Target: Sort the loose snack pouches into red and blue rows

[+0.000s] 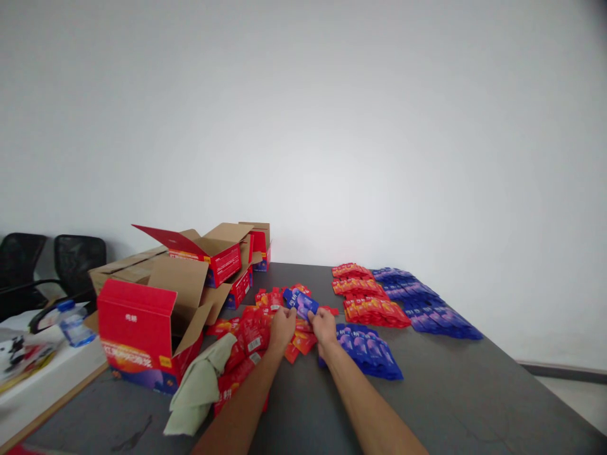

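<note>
Forearms reaching forward to twelve o'clock, left hand (283, 326) and right hand (324, 325) nearly closed, fingers pinching a tilted blue pouch (303, 303) between them, red pouches (252, 330) at eight o'clock from it.

Spouted pouch, blue (303, 304), one. Glossy flexible pack, deep blue ground, printed with white characters near the spout end and a pale lilac rounded graphic on the body; lettering too small to read. Blue cap (287, 294) on the spout. Pose: slanted, capped end to the upper left, base to the lower right, printed face showing. Location: just below frame centre, held up.
</note>
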The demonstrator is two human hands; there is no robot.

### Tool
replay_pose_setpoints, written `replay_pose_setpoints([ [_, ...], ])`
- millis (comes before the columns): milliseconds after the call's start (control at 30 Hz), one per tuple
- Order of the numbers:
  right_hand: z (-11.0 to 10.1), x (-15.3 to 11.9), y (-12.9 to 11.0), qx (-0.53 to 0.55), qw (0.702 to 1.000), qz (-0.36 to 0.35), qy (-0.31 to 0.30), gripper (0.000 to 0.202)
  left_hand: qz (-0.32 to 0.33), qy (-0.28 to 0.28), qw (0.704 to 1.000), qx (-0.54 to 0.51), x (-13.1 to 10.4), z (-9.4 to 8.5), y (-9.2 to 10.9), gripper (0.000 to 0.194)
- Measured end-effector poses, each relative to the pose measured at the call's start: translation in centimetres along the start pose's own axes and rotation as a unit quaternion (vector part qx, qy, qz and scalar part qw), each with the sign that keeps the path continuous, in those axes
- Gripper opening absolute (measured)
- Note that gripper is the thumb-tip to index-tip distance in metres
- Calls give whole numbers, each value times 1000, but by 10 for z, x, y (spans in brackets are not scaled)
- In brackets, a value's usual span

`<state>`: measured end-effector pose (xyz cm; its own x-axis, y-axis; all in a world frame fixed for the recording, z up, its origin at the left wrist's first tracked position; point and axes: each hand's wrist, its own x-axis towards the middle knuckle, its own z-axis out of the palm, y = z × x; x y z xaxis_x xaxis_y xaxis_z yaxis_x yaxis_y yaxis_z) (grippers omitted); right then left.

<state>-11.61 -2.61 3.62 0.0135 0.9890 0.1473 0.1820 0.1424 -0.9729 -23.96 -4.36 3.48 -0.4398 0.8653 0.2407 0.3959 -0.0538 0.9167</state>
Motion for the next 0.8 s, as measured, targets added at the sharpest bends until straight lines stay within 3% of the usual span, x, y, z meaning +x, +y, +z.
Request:
replay_pose_setpoints([
  [300, -15, -31, -10, 87, 993, 30, -68, 24, -25, -32, 978, -203, -15, 8, 18, 32],
  [667, -34, -49, -8, 52, 998, 19, -13, 29, -25, -118, 950, -287, -41, 12, 25, 27],
  [800, -54, -62, -7, -19, 999, -40, 12, 37, -42, -133, 953, -268, -48, 17, 31, 23],
])
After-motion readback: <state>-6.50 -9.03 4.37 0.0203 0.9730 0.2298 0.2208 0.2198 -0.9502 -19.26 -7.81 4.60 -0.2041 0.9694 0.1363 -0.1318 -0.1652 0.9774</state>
